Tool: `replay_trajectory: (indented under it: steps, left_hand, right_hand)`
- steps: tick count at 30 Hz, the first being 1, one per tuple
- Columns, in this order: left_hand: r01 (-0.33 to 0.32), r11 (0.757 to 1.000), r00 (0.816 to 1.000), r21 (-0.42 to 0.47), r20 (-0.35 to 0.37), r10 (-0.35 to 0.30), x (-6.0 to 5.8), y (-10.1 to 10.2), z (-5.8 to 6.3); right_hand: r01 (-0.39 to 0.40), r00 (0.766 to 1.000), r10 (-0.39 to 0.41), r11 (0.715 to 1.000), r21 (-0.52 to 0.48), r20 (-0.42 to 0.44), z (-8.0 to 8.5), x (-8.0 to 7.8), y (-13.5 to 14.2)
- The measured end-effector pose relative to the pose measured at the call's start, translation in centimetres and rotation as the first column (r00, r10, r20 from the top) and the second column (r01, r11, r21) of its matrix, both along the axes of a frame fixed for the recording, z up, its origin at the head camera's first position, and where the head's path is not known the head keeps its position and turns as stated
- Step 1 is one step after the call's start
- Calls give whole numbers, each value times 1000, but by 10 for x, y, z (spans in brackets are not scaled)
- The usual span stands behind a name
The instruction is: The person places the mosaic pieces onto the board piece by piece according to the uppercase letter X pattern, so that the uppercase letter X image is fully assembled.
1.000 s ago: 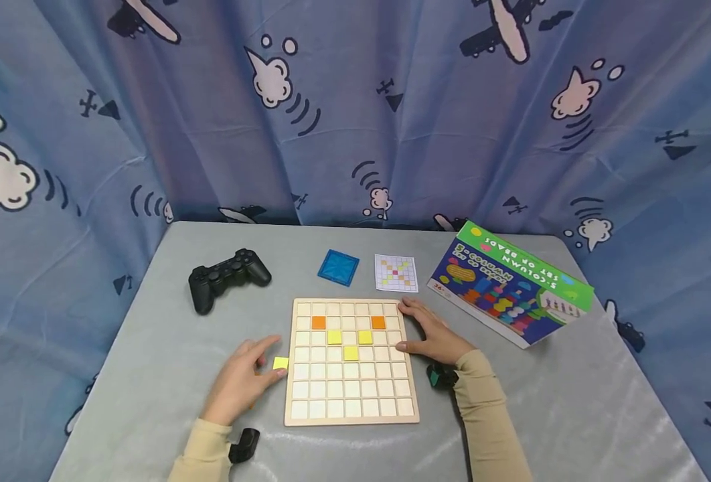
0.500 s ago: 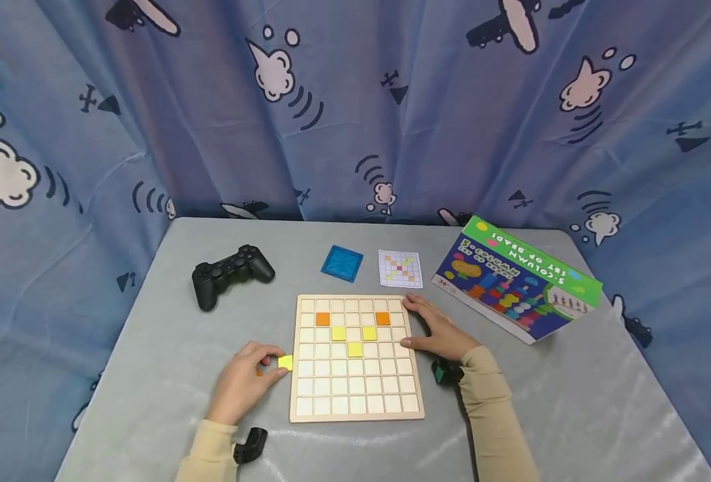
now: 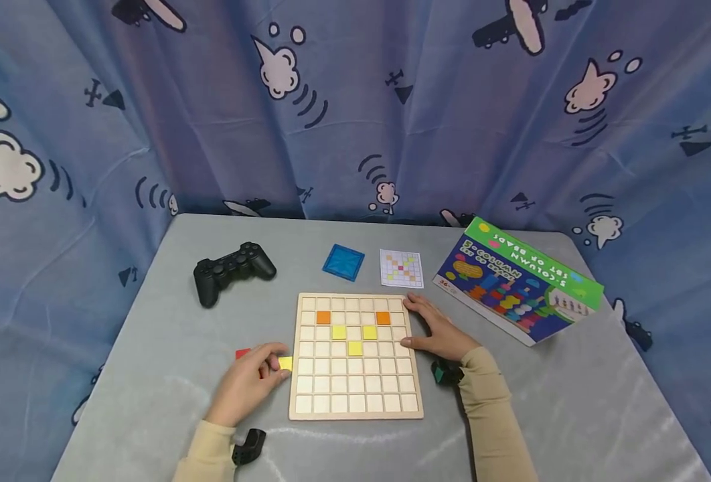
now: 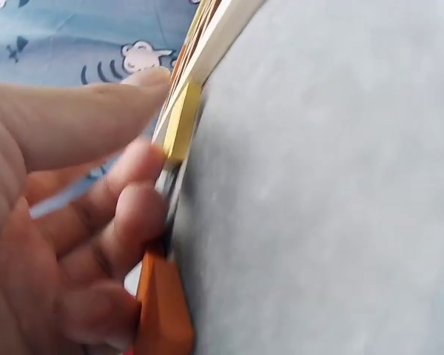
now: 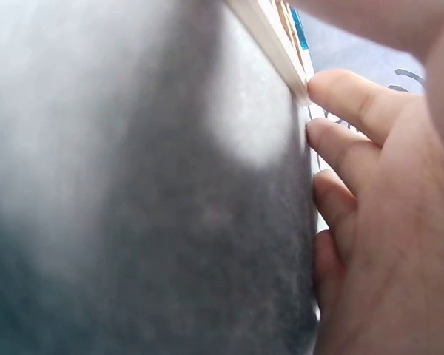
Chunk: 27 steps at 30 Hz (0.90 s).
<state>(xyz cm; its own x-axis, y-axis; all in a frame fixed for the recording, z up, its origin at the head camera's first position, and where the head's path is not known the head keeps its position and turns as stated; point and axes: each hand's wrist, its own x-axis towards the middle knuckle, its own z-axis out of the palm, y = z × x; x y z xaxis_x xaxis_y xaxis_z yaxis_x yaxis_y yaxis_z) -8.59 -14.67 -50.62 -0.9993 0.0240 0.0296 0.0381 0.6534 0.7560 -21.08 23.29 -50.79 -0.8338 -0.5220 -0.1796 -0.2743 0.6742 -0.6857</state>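
A: Room around the board (image 3: 356,386)?
B: Tabletop (image 3: 343,455) strip along its near edge. Right hand (image 3: 440,333) at its right edge, thumb and index spread, touching. Yellow tile (image 3: 286,363) just outside the left edge, at left hand's (image 3: 244,383) fingertips; can't tell if pinched.
A: Hidden?
B: Red piece (image 3: 242,353) mostly covered by left hand.
A: Orientation?
B: Board flat, near-square, no clear long axis; rows run left-right.

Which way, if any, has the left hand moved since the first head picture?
Yes, slightly toward the person: the index fingertip of the left hand was beside the third row of the board, counted from the far edge; now the fourth.
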Motion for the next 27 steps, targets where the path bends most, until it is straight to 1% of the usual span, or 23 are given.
replay_trajectory:
  steps: [2,4,6,9,14,16,18,19,21,23,24,25,27]
  left_hand:
    - [16,999,1000,-50,8,-15,1,2,2]
    - [10,996,1000,-94,15,-9,2,4,3]
    - [3,993,1000,-119,19,-1,3,5,4]
    - [-1,991,1000,-132,16,3,3,7,5]
    - [21,995,999,-95,-24,-24,1,8,10]
    - [33,998,999,-59,-36,-35,-1,10,14]
    - [37,999,999,-14,-34,-37,-2,12,19]
    - [29,999,999,16,-22,-29,-3,13,23]
    - [16,992,999,122,28,-20,-6,17,29]
    - [-9,975,996,222,89,-11,-7,22,35]
    - [-25,961,993,275,121,-9,-8,25,37]
    - [-32,945,989,324,145,-16,-9,29,39]
    - [-20,916,984,400,172,-54,-12,36,42]
  right_hand:
    - [2,1000,-2,1000,5,-6,0,0,0]
    - [2,1000,-2,1000,10,-5,0,0,0]
    - [-4,1000,4,1000,10,-5,0,0,0]
    - [-4,1000,4,1000,4,3,1,0,0]
    - [11,1000,-11,1000,6,6,1,-1,2]
    - [10,1000,-10,1000,13,5,1,-1,2]
    - [8,1000,-8,1000,13,5,1,-2,2]
    - [9,1000,-9,1000,14,6,1,-2,1]
    - [5,1000,-6,1000,14,4,1,-2,1]
    - [6,1000,-6,1000,14,5,1,-2,1]
    - [3,1000,-3,1000,14,6,1,-2,1]
    - [4,1000,-4,1000,14,6,1,-2,1]
    - [5,1000,-5,1000,13,3,0,-2,1]
